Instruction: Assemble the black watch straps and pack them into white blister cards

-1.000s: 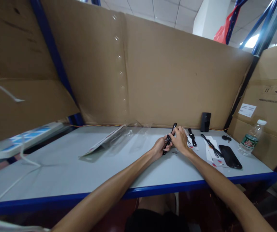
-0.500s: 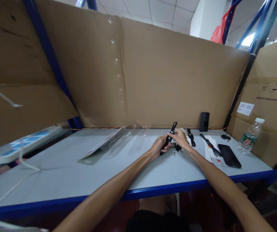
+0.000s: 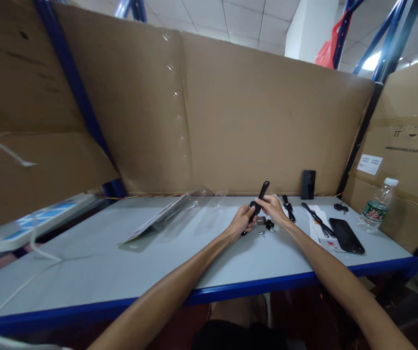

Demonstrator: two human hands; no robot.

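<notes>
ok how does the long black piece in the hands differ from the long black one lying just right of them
The held piece is gripped by the left hand and right hand; the lying piece is untouched.
The held piece slants with its far end toward the right, while the lying piece's far end points leftward.
The held piece looks longer in view than the lying piece.
Both are black and elongated.

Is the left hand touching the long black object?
Touching. The head view shows the left hand with its fingers curled around the long black object.
</notes>
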